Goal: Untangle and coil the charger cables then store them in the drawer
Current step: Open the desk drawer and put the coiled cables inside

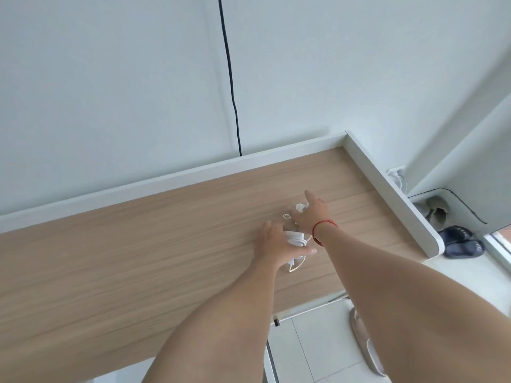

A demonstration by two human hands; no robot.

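A bundle of white charger cables (295, 239) lies on the wooden desk top (154, 244), right of its middle. My left hand (273, 243) lies over the near part of the bundle, thumb stretched out to the right, and a white loop pokes out below the palm. My right hand (311, 214), with a red string on the wrist, covers the far part; white cable ends show under its fingers and the index finger points away. How firmly either hand holds the cables is hidden. No drawer is in view.
A white raised rim (387, 186) runs along the desk's back and right sides. A black cord (231, 78) hangs down the wall behind. Dark slippers (460, 243) and grey shoes (435, 212) lie on the floor to the right.
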